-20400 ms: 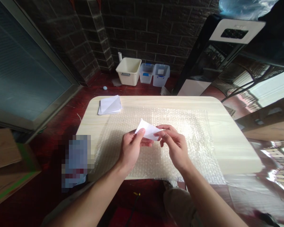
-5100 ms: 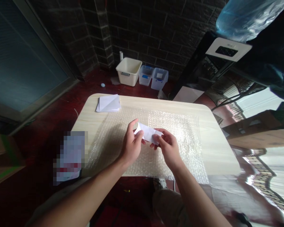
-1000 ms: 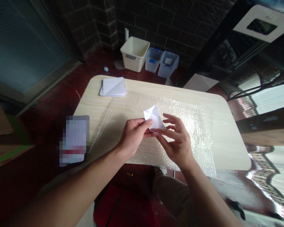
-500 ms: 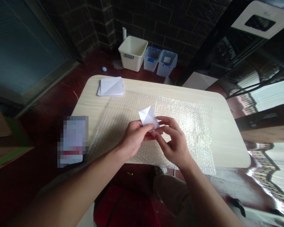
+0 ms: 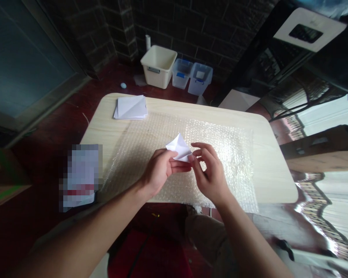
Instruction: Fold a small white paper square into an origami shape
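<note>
A small folded piece of white paper (image 5: 179,146) with crease lines is held above the table, between both hands. My left hand (image 5: 161,166) grips its left side, thumb on top and fingers underneath. My right hand (image 5: 208,166) pinches the paper's lower right corner between thumb and index finger, its other fingers curled. Beneath the hands lies a sheet of bubble wrap (image 5: 224,158) spread over the pale wooden table (image 5: 274,166). A stack of white paper sheets (image 5: 131,107) rests at the table's far left corner.
Beyond the table, a cream basket (image 5: 158,73) and two clear plastic bins (image 5: 201,79) stand on the floor by the dark brick wall. A blurred-out package (image 5: 82,172) is beside the table's left edge. Cardboard boxes (image 5: 324,150) are at the right.
The paper's lower right corner has been lifted and bent by my right hand, so a flap now stands up. The whole view has shifted slightly.
</note>
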### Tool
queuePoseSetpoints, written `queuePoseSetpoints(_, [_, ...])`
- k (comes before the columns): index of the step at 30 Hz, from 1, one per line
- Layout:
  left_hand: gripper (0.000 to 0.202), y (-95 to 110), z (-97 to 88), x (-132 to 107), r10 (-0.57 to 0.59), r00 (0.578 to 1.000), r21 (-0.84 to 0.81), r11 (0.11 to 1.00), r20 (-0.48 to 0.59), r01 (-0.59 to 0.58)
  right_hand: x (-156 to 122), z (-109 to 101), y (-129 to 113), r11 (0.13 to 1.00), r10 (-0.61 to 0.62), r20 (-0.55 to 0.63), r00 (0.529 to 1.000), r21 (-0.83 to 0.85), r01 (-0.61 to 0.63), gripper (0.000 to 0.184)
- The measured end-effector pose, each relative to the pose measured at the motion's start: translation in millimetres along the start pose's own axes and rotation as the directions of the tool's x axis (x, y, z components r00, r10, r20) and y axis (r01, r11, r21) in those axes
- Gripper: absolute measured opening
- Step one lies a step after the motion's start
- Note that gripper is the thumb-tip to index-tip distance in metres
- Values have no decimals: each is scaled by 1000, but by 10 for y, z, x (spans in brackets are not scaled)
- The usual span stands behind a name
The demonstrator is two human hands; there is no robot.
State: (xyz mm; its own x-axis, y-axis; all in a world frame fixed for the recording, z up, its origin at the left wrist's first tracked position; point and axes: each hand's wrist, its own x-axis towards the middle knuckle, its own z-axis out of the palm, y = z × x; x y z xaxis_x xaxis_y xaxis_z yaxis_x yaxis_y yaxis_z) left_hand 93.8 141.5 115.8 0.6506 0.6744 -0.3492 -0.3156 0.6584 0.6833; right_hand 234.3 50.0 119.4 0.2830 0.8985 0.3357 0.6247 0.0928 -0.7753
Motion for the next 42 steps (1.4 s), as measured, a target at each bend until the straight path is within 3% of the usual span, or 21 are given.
queuePoseSetpoints(5, [26, 10, -25, -14, 33, 999, 22, 999, 11, -33, 3, -16, -8, 1000, 16, -11, 1000, 23, -15, 8])
queuePoseSetpoints(12, [22, 4, -49, -34, 95, 971, 264, 952, 222, -153, 16, -34, -7, 994, 19, -20, 1000, 108, -17, 7])
queuePoseSetpoints(16, [26, -8, -22, -29, 112, 970, 312, 933, 218, -178, 9, -28, 8, 980, 78, -19, 997, 185, -74, 11])
queuePoseSetpoints(25, [24, 32, -56, -34, 69, 979, 162, 982, 190, -101, -3, -74, -11, 933, 129, 30, 991, 335, -131, 7])
queuePoseSetpoints(31, [28, 10, -24, -43, 103, 979, 194, 971, 177, -137, 22, -43, -58, 884, 233, 0, 972, 417, -212, 16])
queuePoseSetpoints(42, [33, 21, 30, -81, 162, 983, 282, 943, 83, -179, -3, -36, -46, 868, 344, -40, 938, 393, -302, 23])
